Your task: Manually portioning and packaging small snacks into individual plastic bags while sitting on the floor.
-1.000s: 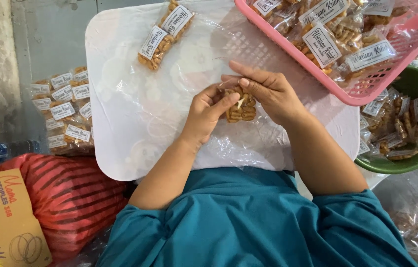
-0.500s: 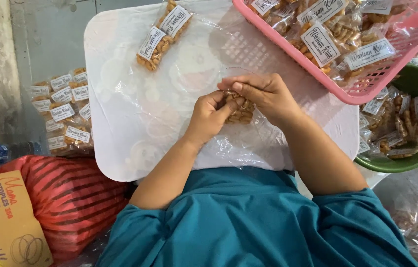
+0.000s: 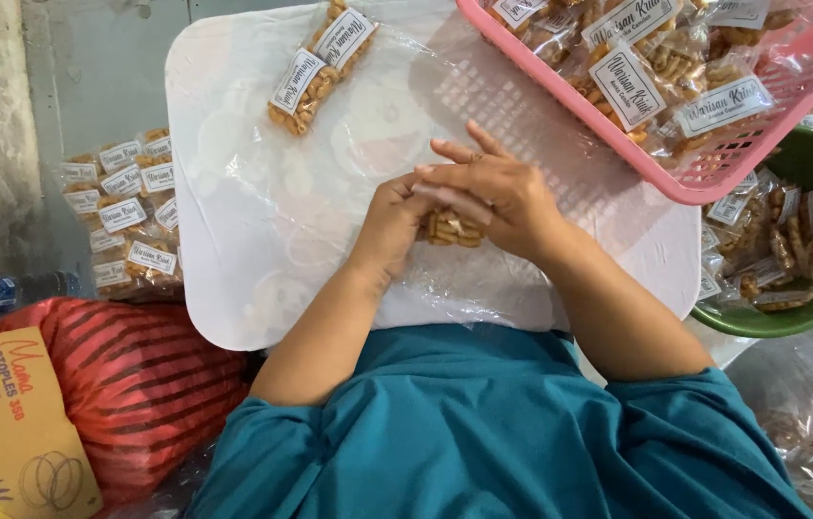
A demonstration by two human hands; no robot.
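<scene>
A small clear snack packet (image 3: 452, 228) is held between the left hand (image 3: 395, 219) and the right hand (image 3: 495, 192), both closed around it, above a white board (image 3: 233, 240). Two labelled packets (image 3: 322, 62) are laid beyond the left hand. A pink basket (image 3: 714, 163) of packets is set beyond the right hand, a green bowl (image 3: 810, 298) beside it.
</scene>
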